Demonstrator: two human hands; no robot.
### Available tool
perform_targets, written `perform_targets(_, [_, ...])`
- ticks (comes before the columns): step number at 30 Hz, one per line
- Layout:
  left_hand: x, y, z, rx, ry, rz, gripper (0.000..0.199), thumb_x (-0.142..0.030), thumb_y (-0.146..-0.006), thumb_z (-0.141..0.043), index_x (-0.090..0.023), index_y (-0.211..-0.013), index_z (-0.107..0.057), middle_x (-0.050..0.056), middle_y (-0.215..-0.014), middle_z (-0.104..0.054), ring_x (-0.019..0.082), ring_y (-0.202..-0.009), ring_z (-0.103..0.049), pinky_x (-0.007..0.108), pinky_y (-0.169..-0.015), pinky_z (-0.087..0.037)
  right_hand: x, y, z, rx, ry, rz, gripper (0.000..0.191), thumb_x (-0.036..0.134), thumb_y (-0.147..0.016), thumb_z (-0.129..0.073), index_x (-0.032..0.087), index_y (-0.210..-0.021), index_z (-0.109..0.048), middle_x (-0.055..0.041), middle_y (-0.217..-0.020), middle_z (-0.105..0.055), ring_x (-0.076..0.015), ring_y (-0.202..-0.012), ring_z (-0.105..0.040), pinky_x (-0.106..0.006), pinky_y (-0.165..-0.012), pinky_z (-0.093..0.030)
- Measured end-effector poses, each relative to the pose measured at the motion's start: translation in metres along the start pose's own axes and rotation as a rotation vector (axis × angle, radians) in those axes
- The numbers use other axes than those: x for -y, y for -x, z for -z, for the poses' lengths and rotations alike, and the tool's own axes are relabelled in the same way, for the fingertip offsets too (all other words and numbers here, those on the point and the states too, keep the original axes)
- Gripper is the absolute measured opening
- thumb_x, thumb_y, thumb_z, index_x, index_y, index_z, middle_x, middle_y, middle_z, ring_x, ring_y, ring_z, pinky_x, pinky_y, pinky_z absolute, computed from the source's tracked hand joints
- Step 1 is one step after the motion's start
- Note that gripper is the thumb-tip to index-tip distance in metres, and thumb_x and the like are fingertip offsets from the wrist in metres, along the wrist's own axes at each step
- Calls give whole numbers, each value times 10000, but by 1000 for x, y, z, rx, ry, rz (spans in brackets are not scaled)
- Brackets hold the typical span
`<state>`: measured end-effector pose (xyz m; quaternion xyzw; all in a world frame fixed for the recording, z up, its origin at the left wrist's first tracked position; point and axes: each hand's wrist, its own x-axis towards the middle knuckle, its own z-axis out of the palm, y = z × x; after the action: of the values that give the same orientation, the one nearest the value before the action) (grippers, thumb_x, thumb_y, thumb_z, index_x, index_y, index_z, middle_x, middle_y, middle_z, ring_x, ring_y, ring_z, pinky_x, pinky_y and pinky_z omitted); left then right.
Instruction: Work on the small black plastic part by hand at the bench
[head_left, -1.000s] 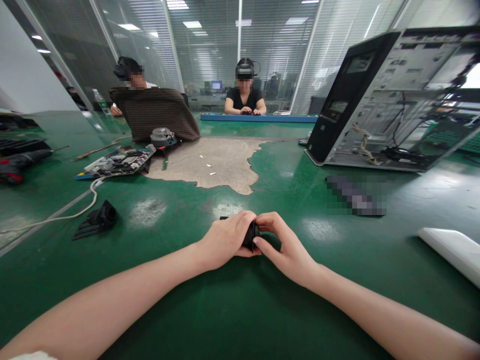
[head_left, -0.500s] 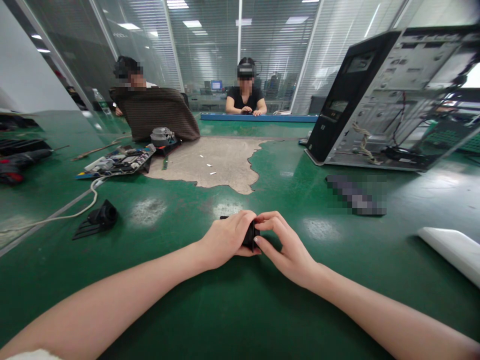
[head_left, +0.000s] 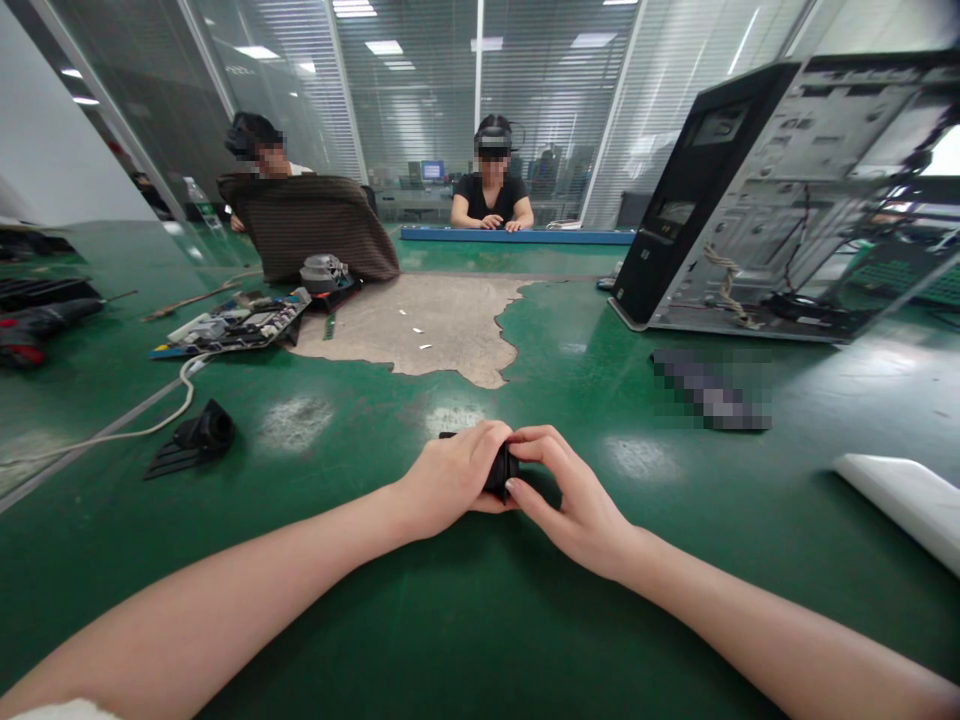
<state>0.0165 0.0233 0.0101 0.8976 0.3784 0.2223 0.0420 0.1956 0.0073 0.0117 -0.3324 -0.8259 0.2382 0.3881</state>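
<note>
My left hand (head_left: 456, 468) is wrapped over a small black plastic part (head_left: 498, 474), close above the green table. The thumb and fingers of my right hand (head_left: 574, 495) pinch the right edge of the same part. Most of it is hidden under my left palm, so its exact kind does not show; a dark corner sticks out beyond the left knuckles. Left of my hands lies a black plastic piece (head_left: 196, 438) with a round opening and flat slats.
An opened computer case (head_left: 720, 200) stands at the right, with a white object (head_left: 904, 505) nearer me. A circuit board (head_left: 240, 322), white cable (head_left: 161, 428) and power drill (head_left: 45, 325) lie left. Two people sit across the table, behind a chair back (head_left: 315, 225) and blue bar (head_left: 517, 235).
My right fingertips have shifted very slightly on the black plastic part. My left hand keeps its hold, and the things on the table stay put.
</note>
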Motion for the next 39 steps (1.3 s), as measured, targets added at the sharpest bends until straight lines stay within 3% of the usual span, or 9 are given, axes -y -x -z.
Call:
perform_targets(4, [-1, 0, 0, -14, 0, -5, 540, -369, -736, -611, -182, -1139, -304, 96, -1095, -528, 242, -946, -589, 343, -696, -521, 0, 0, 0, -25, 17, 32, 156, 174, -816, -502, 218, -965, -481, -75, -1040, -495, -210, -989, -516, -387, -845, -462])
perform_targets(10, [-1, -1, -1, -3, -5, 25, 547, -375, -719, -623, -188, -1127, -312, 82, -1066, -543, 242, -927, -596, 346, -689, -519, -4, -1, -4, 15, -78, -99, 274, 168, -809, -508, 214, -1070, -437, -62, -999, -513, -197, -936, -533, -384, -831, -478])
perform_targets(14, [-1, -1, 0, 6, -10, 26, 560, -376, -716, -626, -182, -1132, -304, 87, -1070, -544, 245, -929, -598, 347, -683, -520, -4, 0, -4, 70, -117, -153, 253, 179, -830, -489, 215, -1070, -419, -47, -938, -533, -176, -835, -570, -365, -769, -498])
perform_targets(21, [0, 0, -2, -35, -15, 0, 562, -393, -721, -616, -179, -1137, -304, 108, -1109, -530, 248, -944, -596, 345, -688, -521, -3, 0, 0, -12, -49, 3, 128, 175, -843, -479, 219, -962, -492, -69, -1058, -492, -200, -1003, -505, -383, -862, -440])
perform_targets(26, [0, 0, -3, -30, -3, 3, 558, -423, -724, -606, -181, -1135, -316, 96, -1063, -547, 246, -908, -606, 351, -677, -518, -6, -2, -4, -25, -166, -131, 195, 194, -825, -515, 211, -1009, -453, -58, -983, -532, -194, -927, -549, -394, -829, -480])
perform_targets(30, [0, 0, -2, -21, -5, 14, 561, -429, -724, -603, -180, -1137, -317, 104, -1074, -547, 254, -909, -606, 364, -682, -516, -5, -3, -3, 55, -210, -215, 223, 182, -840, -492, 204, -1052, -428, -51, -950, -562, -178, -868, -579, -376, -793, -499])
perform_targets(33, [0, 0, -2, -13, -5, 16, 568, -412, -720, -613, -182, -1142, -310, 106, -1087, -544, 255, -921, -604, 365, -687, -518, -3, -2, -2, 73, -173, -173, 212, 181, -841, -488, 216, -1044, -435, -45, -934, -559, -176, -845, -575, -364, -764, -502])
perform_targets(39, [-1, 0, 0, -8, 9, -9, 582, -393, -724, -626, -179, -1151, -292, 113, -1135, -535, 247, -1007, -578, 357, -756, -515, 0, -1, 1, -12, -48, -25, 148, 171, -820, -509, 214, -961, -499, -68, -1029, -509, -211, -990, -510, -395, -860, -442])
